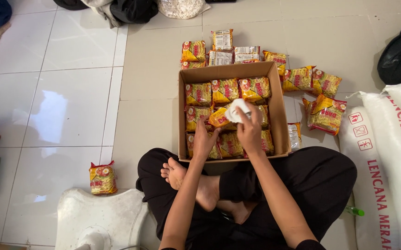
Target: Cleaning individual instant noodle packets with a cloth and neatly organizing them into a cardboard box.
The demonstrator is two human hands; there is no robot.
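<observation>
An open cardboard box (277,107) sits on the tiled floor in front of my crossed legs. Yellow noodle packets (225,90) fill it in rows. My left hand (204,141) rests flat on the packets at the near left of the box. My right hand (249,129) is over the middle of the box, gripping a small white packet (237,110). Just beside it lies a tilted yellow packet (219,118).
More noodle packets (322,114) lie scattered beyond and right of the box. A single packet (102,178) lies at the left near a white plastic object (103,217). Large white sacks (390,157) stand at the right, with a green-capped bottle (354,211). Dark bags lie at the top.
</observation>
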